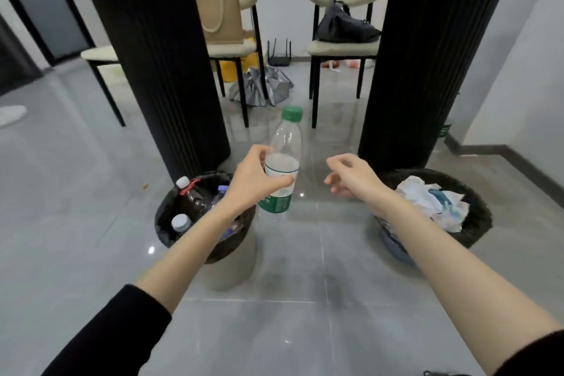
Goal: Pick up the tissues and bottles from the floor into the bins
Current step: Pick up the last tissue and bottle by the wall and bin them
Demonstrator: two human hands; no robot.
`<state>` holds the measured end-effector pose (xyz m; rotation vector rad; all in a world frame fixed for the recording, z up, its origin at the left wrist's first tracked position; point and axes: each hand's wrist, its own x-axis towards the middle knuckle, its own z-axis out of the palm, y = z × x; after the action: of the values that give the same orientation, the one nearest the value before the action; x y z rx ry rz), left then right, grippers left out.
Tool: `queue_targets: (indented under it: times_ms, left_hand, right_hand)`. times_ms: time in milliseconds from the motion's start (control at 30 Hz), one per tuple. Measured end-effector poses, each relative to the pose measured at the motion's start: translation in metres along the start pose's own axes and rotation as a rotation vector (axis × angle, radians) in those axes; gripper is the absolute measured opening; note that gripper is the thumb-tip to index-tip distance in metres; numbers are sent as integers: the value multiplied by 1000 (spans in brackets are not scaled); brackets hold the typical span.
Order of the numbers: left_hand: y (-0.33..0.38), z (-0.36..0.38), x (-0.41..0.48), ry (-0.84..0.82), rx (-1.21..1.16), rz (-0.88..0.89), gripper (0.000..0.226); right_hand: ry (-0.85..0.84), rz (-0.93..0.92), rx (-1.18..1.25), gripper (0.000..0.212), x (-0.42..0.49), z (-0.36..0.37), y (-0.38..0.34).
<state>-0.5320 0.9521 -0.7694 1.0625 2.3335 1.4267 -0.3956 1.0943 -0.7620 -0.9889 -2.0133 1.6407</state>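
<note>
**Bottle in the left hand, between two bins**

A clear plastic bottle (282, 162) with a green cap and a green-and-white label is held off the floor, roughly upright with its cap tilted slightly away. The left hand (253, 180) grips it around the middle, thumb across the label and fingers wrapped behind. The bottle sits just right of the left bin (164, 223), a black-lined bin that already contains several bottles, among them a dark one with a white cap (187, 192) and another white-capped one (180, 222) lower down.

The right hand (348, 175) hangs nearby, empty, its fingers loosely curled and apart, holding nothing. Below and right of it stands the right bin (479, 217), also black-lined, with a pile of crumpled white tissues (433, 201) inside.

Both bins stand on a glossy grey tiled floor (290, 330) in front of two black ribbed table legs (161, 85). Behind the legs are cream-seated chairs; one carries a dark bag (345, 24).
</note>
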Motion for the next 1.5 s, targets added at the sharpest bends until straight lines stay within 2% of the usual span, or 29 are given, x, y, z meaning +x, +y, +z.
queue_targets:
  times_ms: [200,400,700,833,933,1100,1300,1500]
  left_hand:
    - [-53,-48,-1,163,90,-65,61]
    - [-113,-58,3,176,101,-214,72]
    - [-165,-36,16,82,195,-318,66]
    - [-172,-29,24,1,283,-321,54]
    - [-170,-23,30,-45,352,-314,64]
    - [-172,-7,31,-120,395,-321,72]
    - [-169,-2,23,-75,365,-389,94]
    - [-148,0,22,-10,314,-303,78]
  right_hand:
    - [-52,13,-44,15,-6,24,25]
    - [-76,40,-46,17,-6,34,43]
    - [-106,114,-86,14,0,39,73]
    - [-116,125,-120,10,1,40,82]
    - [-119,128,-140,4,3,41,87]
    - [-124,118,-191,10,5,41,90]
    - [-106,96,-206,12,0,39,85]
    - [-79,53,-224,9,-2,31,79]
